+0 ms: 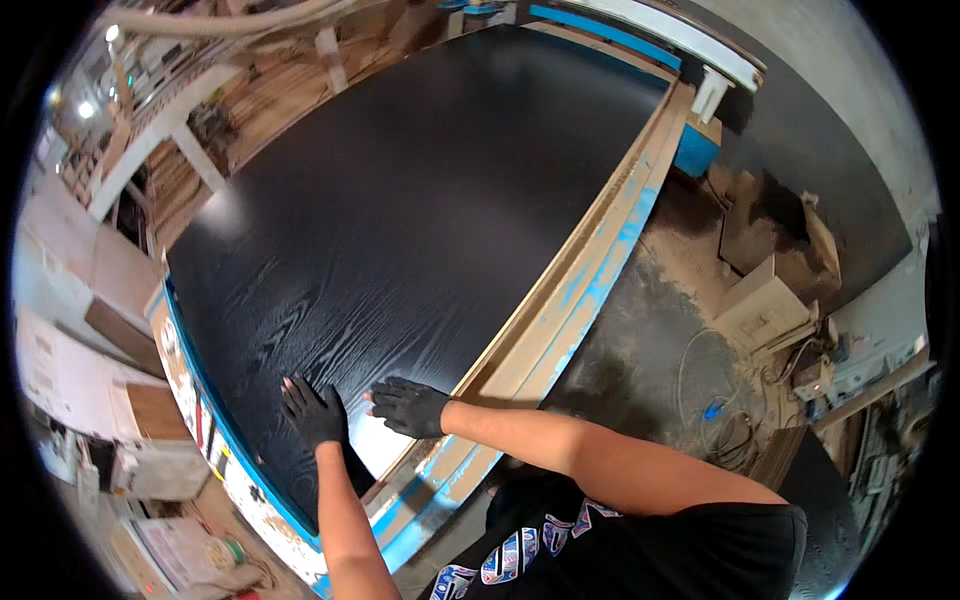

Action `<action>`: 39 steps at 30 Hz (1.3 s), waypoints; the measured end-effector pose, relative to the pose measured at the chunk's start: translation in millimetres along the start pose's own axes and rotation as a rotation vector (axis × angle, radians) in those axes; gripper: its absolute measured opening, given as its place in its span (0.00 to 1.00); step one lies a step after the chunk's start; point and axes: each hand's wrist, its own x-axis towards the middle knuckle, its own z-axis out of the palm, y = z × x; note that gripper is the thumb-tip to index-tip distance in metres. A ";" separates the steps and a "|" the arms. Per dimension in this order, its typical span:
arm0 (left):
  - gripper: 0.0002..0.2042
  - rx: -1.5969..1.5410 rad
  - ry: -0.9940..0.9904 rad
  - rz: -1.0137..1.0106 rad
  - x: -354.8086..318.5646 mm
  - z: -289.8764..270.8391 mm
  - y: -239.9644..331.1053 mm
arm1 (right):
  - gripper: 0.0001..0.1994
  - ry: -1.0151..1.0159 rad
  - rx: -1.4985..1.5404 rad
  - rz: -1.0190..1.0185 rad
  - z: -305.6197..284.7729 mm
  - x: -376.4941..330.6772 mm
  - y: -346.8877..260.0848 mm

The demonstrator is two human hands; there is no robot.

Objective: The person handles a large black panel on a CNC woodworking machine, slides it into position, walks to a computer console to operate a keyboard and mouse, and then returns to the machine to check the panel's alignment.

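Note:
A large black panel (400, 190) with a wood-grain surface lies on a machine bed. Near its close end, my left hand (313, 412) in a black glove rests flat on it, fingers apart. Beside it, my right hand (408, 405), gloved the same way, lies with fingers stretched out and pointing left, close to the panel's right edge. Neither hand holds anything. A bit of bare fingertip shows on each glove. Just below and between the hands is a bright white patch; I cannot tell whether it is glare.
A worn wooden rail (570, 300) with blue paint runs along the panel's right side. Blue edging (215, 420) borders the left. A white and blue crossbeam (640, 30) spans the far end. Boxes (765, 300) and a coiled hose (715, 410) sit on the floor at right.

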 end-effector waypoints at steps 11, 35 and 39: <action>0.34 0.048 -0.220 -0.025 -35.1 -26.5 146.8 | 0.08 0.627 -0.092 0.508 -97.3 -311.5 146.2; 0.32 -0.019 -0.192 0.269 105.3 -0.5 573.4 | 0.09 0.794 -0.074 0.993 -204.9 -578.0 244.9; 0.32 -0.008 -0.153 0.329 140.0 15.7 671.3 | 0.10 0.883 0.044 1.073 -258.8 -604.4 296.4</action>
